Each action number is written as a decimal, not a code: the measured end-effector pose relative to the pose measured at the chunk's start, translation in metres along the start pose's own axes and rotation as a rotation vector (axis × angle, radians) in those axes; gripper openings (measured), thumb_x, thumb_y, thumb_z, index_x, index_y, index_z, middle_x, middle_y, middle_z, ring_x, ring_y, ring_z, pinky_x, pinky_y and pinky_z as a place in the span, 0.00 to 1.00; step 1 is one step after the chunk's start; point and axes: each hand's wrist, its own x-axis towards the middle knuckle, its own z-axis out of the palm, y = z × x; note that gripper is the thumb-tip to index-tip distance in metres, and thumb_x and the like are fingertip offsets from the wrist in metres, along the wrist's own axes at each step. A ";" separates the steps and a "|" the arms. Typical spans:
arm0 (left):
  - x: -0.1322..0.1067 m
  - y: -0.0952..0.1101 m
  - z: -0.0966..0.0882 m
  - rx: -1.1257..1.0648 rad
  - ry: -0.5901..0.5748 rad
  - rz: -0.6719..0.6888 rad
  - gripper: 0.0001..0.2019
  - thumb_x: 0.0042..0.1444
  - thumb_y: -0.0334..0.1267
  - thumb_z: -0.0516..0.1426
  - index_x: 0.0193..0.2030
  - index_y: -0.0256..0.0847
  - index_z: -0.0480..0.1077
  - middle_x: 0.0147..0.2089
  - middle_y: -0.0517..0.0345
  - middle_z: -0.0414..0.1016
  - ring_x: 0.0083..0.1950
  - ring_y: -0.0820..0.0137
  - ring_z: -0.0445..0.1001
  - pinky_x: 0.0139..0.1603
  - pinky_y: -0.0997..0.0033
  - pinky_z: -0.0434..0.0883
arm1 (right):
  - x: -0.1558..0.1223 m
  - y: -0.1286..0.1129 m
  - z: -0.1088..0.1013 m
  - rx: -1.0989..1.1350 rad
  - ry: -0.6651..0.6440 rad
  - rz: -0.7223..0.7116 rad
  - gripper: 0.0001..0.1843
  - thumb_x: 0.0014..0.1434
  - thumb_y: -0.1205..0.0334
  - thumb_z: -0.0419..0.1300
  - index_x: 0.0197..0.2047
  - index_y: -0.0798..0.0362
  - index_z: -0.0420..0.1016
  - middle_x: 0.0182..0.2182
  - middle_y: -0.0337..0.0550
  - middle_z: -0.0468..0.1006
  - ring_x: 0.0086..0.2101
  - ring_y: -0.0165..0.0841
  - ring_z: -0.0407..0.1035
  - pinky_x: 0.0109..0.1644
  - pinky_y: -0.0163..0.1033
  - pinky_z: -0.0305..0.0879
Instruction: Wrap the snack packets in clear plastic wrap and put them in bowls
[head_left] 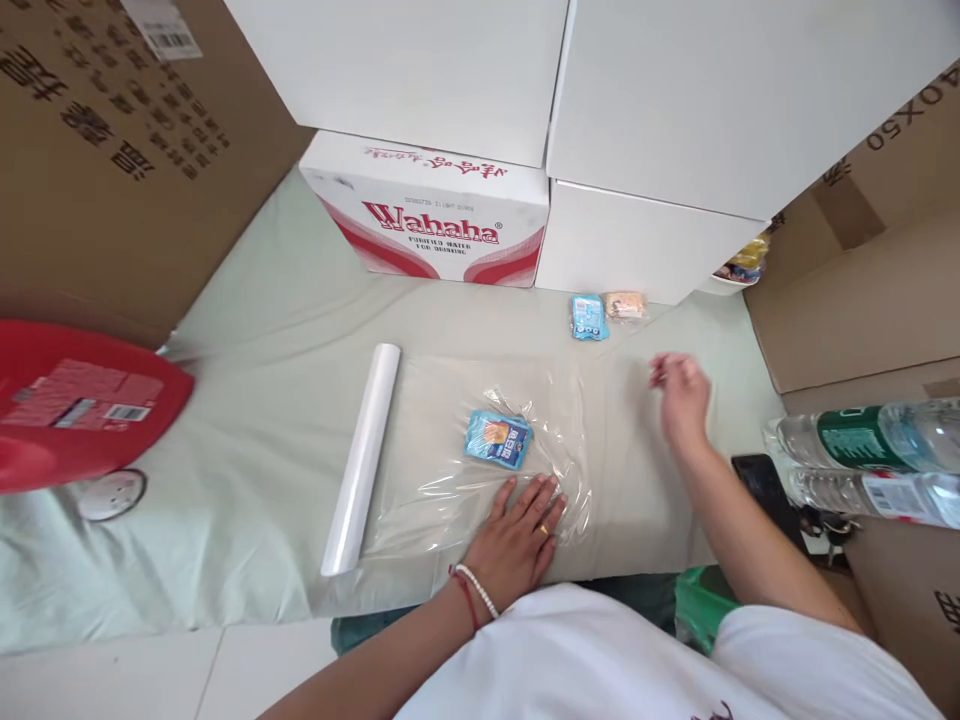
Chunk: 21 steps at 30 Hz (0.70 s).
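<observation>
A sheet of clear plastic wrap (450, 400) is pulled out flat from its white roll (363, 456) over the pale green cloth (247, 400). A small blue snack packet (497, 438) lies on the wrap near its middle. My left hand (517, 535) rests flat on the wrap just below the packet, fingers stretched out, a ring on one finger and bead bracelets at the wrist. My right hand (681, 395) hovers to the right above the cloth with fingers loosely curled and slightly blurred; nothing shows in it.
Another blue packet (589, 317) and an orange-toned packet (625, 305) lie by the white boxes (637, 110). A red-and-white Wahaha carton (431, 215) stands at the back, brown cartons (112, 130) at both sides. Red stool (75, 410) left; water bottles (870, 450) and a phone (765, 485) right.
</observation>
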 end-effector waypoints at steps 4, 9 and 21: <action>0.001 0.002 0.001 -0.062 0.011 -0.005 0.27 0.75 0.46 0.46 0.77 0.44 0.59 0.81 0.54 0.55 0.82 0.61 0.51 0.83 0.46 0.40 | -0.125 0.011 0.030 -0.207 -0.403 -0.303 0.19 0.64 0.49 0.63 0.58 0.31 0.80 0.64 0.38 0.77 0.66 0.48 0.68 0.76 0.62 0.59; -0.004 0.010 -0.014 -0.170 0.109 0.047 0.25 0.74 0.42 0.48 0.75 0.46 0.62 0.80 0.53 0.59 0.81 0.59 0.53 0.82 0.39 0.40 | -0.181 0.052 0.007 -0.738 -0.594 -0.556 0.30 0.75 0.53 0.51 0.78 0.36 0.57 0.75 0.42 0.61 0.73 0.43 0.56 0.77 0.66 0.52; -0.078 -0.108 -0.104 -0.090 0.683 -0.659 0.11 0.69 0.39 0.53 0.45 0.42 0.78 0.53 0.45 0.80 0.60 0.56 0.75 0.64 0.47 0.72 | -0.143 -0.013 0.051 -0.549 -0.287 -0.712 0.17 0.75 0.59 0.52 0.56 0.49 0.81 0.50 0.48 0.83 0.51 0.44 0.75 0.57 0.53 0.76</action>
